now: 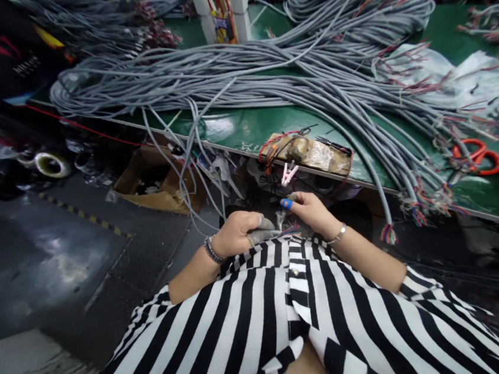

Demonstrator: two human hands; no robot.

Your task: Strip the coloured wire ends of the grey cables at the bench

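Note:
My left hand [239, 234], with grey coverings on its fingers, is closed around the end of a grey cable. Thin coloured wires [290, 229] fan out from that end towards the right, just above the striped shirt. My right hand [313, 213] has a blue cover on one fingertip and is pinched shut. It hovers close by the wires; what lies between its fingertips is too small to make out. A tuft of whitish strands [280, 218] shows between the two hands. Loose grey cable lengths [197, 133] hang over the bench edge beyond my left hand.
Long bundled grey cables [184, 78] lie across the green bench [225, 124]. Orange-handled scissors [478, 157] rest among stripped ends at right. A taped block with wires [312, 153] and a pink clip [289, 173] sits at the front edge. Below stands a cardboard box [156, 191].

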